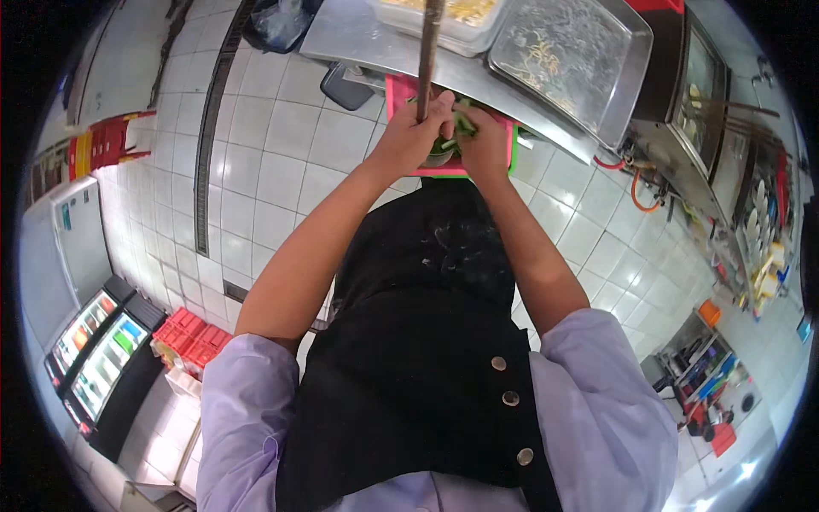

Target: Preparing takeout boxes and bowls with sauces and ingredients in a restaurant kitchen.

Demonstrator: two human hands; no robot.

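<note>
My left hand (409, 141) is closed around the lower end of a long brown wooden stick (429, 51), which runs up out of the top of the view. Beside it, my right hand (483, 145) has its fingers curled on cut green vegetable pieces (463, 125). More green pieces show between the two hands. Both hands are over a pink basket (397, 90) with a bright green rim (444, 172) showing beneath it. Part of a greyish round container (438, 159) appears under the hands, mostly covered by them.
A steel table (358, 34) stands just beyond the hands, bearing a metal tray (567, 60) with noodle-like scraps and a white tub (478, 38). White floor tiles (290, 132) surround me. Red crates (188, 337) sit at the lower left, near a glass-fronted fridge (107, 350).
</note>
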